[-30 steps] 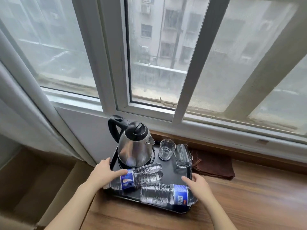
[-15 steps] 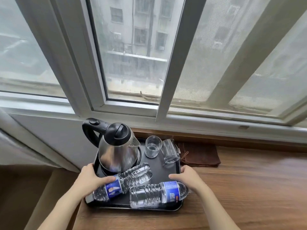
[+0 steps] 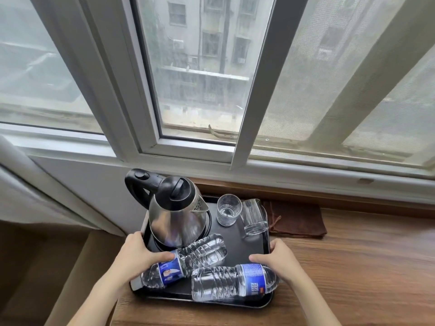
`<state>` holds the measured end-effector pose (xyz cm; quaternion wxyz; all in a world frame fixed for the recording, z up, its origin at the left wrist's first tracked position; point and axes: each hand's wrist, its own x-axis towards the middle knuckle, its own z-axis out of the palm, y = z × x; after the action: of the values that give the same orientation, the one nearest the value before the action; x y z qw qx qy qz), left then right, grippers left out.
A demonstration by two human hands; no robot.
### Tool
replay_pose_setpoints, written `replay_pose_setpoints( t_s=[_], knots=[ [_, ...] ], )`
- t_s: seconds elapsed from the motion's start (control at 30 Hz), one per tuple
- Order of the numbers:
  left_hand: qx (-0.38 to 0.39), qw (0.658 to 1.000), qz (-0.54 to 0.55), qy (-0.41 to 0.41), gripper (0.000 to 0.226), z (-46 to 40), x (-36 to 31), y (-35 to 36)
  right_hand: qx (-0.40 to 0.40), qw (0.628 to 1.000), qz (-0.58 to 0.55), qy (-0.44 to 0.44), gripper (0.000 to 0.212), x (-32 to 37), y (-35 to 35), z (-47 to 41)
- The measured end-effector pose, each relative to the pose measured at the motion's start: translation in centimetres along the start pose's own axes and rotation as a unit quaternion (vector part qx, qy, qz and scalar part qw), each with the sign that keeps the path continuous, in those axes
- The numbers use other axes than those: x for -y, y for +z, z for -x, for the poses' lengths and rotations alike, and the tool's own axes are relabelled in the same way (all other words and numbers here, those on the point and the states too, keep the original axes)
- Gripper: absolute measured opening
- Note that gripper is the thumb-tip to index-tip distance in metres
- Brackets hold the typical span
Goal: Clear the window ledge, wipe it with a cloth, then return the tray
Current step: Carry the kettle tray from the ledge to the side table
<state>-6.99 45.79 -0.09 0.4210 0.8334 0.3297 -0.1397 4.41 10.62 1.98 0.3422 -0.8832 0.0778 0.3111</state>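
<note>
Black tray [image 3: 235, 236] sits on the wooden window ledge [image 3: 353, 267], carrying an electric kettle [image 3: 175, 215], two glasses and two lying water bottles. Left hand [image 3: 138, 255] grips its left rim; right hand [image 3: 279, 258] grips its right rim. Brown cloth [image 3: 296, 220] lies just beside the tray.

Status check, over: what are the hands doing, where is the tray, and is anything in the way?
Left hand and right hand grip tray sides. Tray on wooden ledge, loaded: kettle, two glasses, two lying bottles. Brown cloth beside it.
</note>
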Motion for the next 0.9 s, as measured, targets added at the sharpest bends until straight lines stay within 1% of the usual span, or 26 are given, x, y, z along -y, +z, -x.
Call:
replay_pose_setpoints(
  t_s=[0.03, 0.13, 0.17, 0.3, 0.37, 0.47, 0.6, 0.67, 0.7, 0.8, 0.83, 0.9],
  knots=[
    [-0.002, 1.0, 0.002, 0.006, 0.092, 0.2, 0.0, 0.1, -0.001, 1.0, 0.0, 0.002, 0.054, -0.2, 0.1, 0.0],
    [-0.01, 1.0, 0.015, 0.02, 0.07, 1.7, -1.5, 0.3, -0.006, 1.0, 0.002, 0.008, 0.062, -0.9, 0.0, 0.3],
    [-0.017, 0.999, 0.019, 0.027, 0.066, 1.9, -1.7, 0.4, -0.007, 1.0, 0.002, 0.009, 0.065, -1.1, -0.1, 0.5],
    [-0.026, 0.999, -0.002, 0.042, 0.076, 2.8, -1.7, 0.5, -0.01, 1.0, -0.012, 0.009, 0.073, -1.6, -0.5, 1.6],
    [-0.018, 0.998, -0.002, 0.057, 0.074, 2.9, -1.9, 0.5, -0.014, 1.0, -0.012, 0.009, 0.073, -1.9, -0.7, 2.2],
    [-0.013, 0.996, 0.008, 0.093, 0.066, 4.0, -3.1, 0.5, -0.028, 0.999, -0.016, 0.007, 0.066, -2.5, -1.3, 3.1],
    [0.007, 0.993, 0.017, 0.117, 0.079, 5.1, -4.3, 1.1, -0.045, 0.998, -0.028, 0.017, 0.069, -4.0, -2.5, 4.8],
    [0.017, 0.988, 0.027, 0.15, 0.086, 5.6, -5.3, 1.8, -0.057, 0.997, -0.04, 0.026, 0.069, -5.1, -3.3, 5.9],
    [0.018, 0.986, 0.02, 0.164, 0.082, 5.9, -6.1, 2.3, -0.063, 0.996, -0.049, 0.031, 0.068, -5.7, -3.7, 6.5],
    [0.029, 0.98, 0.0, 0.199, 0.049, 7.7, -9.3, 4.1, -0.087, 0.993, -0.063, 0.045, 0.066, -8.2, -5.4, 8.4],
    [0.04, 0.979, -0.006, 0.2, 0.049, 8.1, -10.2, 4.9, -0.097, 0.992, -0.066, 0.051, 0.064, -9.2, -6.1, 9.1],
    [0.069, 0.977, -0.003, 0.203, 0.068, 8.5, -11.5, 6.9, -0.117, 0.988, -0.079, 0.064, 0.063, -11.7, -7.7, 10.3]
  ],
)
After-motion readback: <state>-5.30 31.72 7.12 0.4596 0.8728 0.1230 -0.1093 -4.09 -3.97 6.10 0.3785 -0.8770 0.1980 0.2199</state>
